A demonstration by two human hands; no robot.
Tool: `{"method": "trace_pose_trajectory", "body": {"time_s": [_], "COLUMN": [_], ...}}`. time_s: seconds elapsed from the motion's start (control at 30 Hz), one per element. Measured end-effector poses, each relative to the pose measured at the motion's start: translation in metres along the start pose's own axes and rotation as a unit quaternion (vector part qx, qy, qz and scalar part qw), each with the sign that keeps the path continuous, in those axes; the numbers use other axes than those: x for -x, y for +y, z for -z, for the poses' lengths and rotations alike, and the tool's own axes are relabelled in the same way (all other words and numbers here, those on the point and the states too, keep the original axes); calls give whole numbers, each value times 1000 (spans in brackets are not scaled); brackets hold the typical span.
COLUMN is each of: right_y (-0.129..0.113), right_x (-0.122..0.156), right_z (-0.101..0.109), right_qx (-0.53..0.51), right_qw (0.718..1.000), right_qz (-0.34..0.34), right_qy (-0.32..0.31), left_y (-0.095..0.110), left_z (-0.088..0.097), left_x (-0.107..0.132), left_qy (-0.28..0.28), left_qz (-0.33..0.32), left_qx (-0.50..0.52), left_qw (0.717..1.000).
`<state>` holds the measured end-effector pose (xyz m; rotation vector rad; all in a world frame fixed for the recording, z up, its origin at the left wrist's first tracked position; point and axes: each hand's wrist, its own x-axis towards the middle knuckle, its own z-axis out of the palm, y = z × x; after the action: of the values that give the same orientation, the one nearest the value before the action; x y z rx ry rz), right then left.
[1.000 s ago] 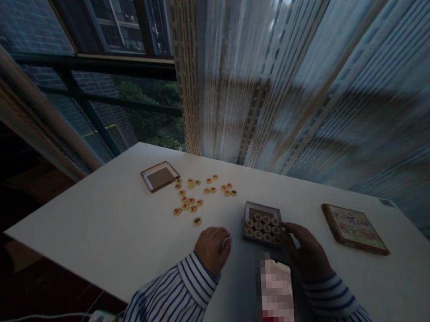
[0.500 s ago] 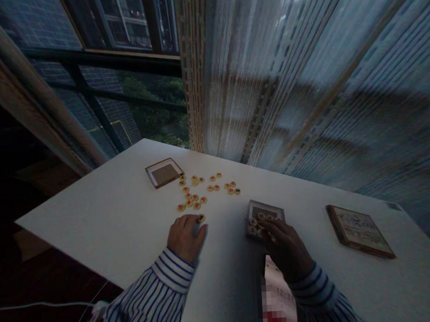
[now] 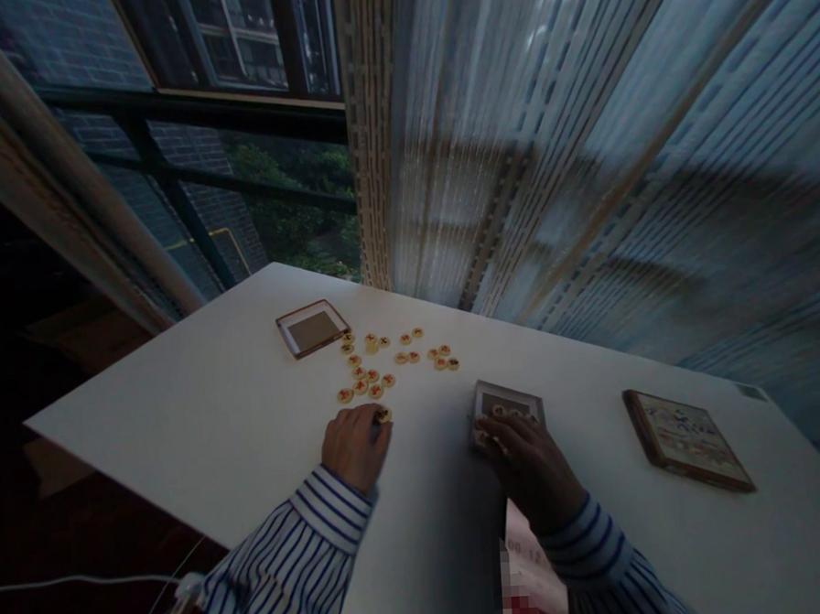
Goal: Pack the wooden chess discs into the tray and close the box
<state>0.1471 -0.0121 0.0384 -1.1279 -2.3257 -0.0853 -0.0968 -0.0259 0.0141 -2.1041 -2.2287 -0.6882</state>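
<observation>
Between the thumb and index finger of my left hand (image 3: 355, 445) is a round xiangqi piece (image 3: 383, 416), dark-marked, close to the tabletop. My right hand (image 3: 532, 465) reaches over a small open box (image 3: 481, 395), its fingers bent down among the xiangqi pieces (image 3: 500, 410) inside. Those fingertips hide some of the pieces, and what they pinch, if anything, does not show. Beyond my left hand several loose xiangqi pieces (image 3: 360, 386), mostly red-marked, lie scattered. More of them (image 3: 440, 364) lie to the right, between the two hands and farther back.
An empty shallow box lid (image 3: 313, 332) lies at the back left of the white table (image 3: 201, 400). A flat decorated box (image 3: 688, 439) rests at the right. Below my right hand is a lit phone (image 3: 533, 562). A string curtain (image 3: 485, 156) hangs behind the table.
My right hand has shifted slightly left over the box, covering more of its pieces. My left hand stays nearly in place with its piece.
</observation>
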Motion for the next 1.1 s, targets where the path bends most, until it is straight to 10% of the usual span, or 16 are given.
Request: {"method": "trace_pose_trajectory", "body": {"time_s": [0.6, 1.1], "right_y": [8, 23], "right_x": [8, 23], "right_z": [-3, 2], "right_qx": [-14, -5], "right_qw": [1000, 991], "right_qz": [-14, -62], "right_qy": [22, 118], "left_y": [-5, 39], "left_z": [-16, -5], "left_x": [1, -15], "left_qy": [135, 132], "left_qz": [-116, -154], "left_qx": [92, 189], "left_qw": [980, 961]}}
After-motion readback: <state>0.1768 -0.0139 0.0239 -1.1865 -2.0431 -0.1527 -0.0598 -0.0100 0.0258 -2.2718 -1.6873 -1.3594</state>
